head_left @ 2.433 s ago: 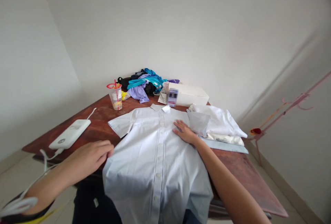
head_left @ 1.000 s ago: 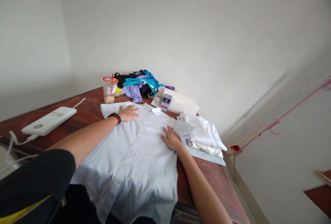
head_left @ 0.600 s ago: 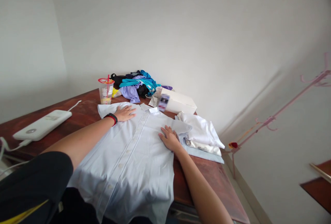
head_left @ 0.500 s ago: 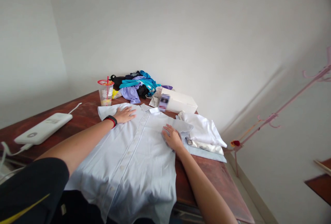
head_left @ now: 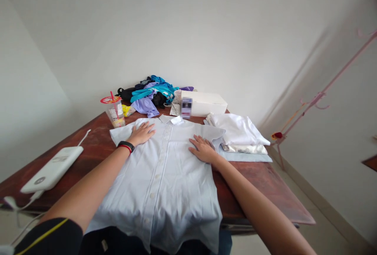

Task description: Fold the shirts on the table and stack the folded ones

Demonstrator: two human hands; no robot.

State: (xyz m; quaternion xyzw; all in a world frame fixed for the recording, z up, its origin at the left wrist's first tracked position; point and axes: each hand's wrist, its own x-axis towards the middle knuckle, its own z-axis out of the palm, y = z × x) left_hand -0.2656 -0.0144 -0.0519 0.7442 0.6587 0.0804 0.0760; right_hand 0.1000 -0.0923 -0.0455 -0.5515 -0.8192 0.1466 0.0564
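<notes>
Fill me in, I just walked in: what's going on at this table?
A person has a pale blue button-up shirt spread front-up on the wooden table, its hem hanging over the near edge. The left hand and the right hand lie flat and open on its chest, one each side of the buttons. Folded shirts are stacked to the right; a heap of clothes lies behind.

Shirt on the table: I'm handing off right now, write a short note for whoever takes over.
Left hand: open, flat on the light blue shirt near its left shoulder.
Right hand: open, flat on its right chest.
The shirt lies buttoned, face up, on the wooden table, hem over the near edge.
Done: shirt spread out; folded stack sits to the right.
Left: sleeves and body are unfolded; clothes pile waits at the back.
</notes>
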